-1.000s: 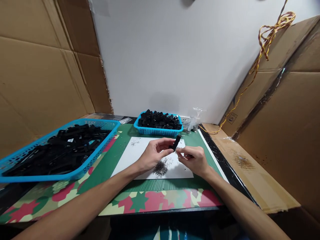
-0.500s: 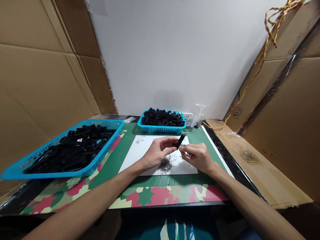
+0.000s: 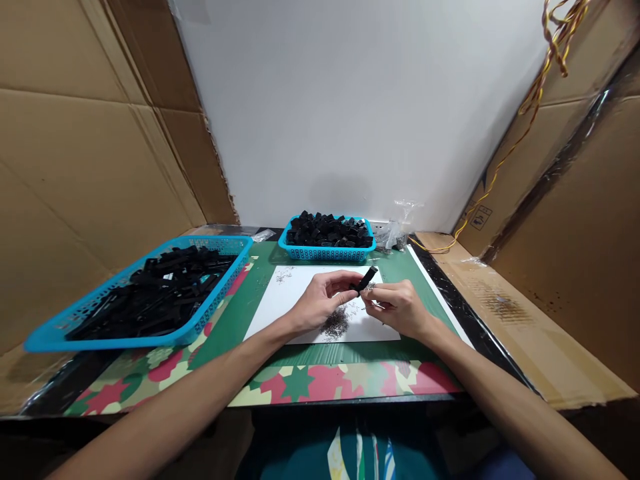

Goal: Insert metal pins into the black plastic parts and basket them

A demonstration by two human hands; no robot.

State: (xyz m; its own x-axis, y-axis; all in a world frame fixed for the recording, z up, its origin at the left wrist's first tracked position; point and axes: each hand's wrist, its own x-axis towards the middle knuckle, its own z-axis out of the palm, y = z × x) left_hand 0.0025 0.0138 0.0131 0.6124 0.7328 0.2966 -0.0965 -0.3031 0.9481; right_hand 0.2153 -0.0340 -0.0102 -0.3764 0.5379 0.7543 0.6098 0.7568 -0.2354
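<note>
The work on the black part [image 3: 369,277] seems to be under way and not finished, while many pieces [image 3: 160,287] lie in the large basket [image 3: 110,344] at the tabletop's left edge and others in the small basket [image 3: 325,253] by its far edge. The left hand [image 3: 320,300] pinches the part, tilted above the paper [image 3: 270,313] near its far right corner; the right hand [image 3: 400,308] has its fingertips almost closed beside it, but whether they hold something, one cannot tell.

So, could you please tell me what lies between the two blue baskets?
In the head view, green mat lies there, with crumpled clear plastic at its far edge.
</note>
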